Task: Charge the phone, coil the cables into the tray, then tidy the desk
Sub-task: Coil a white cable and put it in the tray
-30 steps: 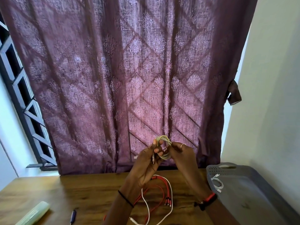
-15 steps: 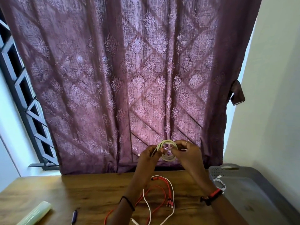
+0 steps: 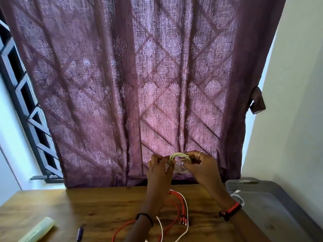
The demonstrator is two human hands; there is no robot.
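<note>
Pinching a pale, round coiled cable (image 3: 179, 162) from both sides, the left hand (image 3: 160, 169) and right hand (image 3: 201, 165) hold it above the wooden desk's (image 3: 87, 206) far edge.

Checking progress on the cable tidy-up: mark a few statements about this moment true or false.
1. The left hand and right hand both hold the coiled cable raised off the wooden desk. True.
2. The grey tray holds no cable. False: a white cable lies in it.
3. A red cable lies loose on the desk. True.
4. The pen is in the tray. False: it lies on the desk, left of the arms.
</note>
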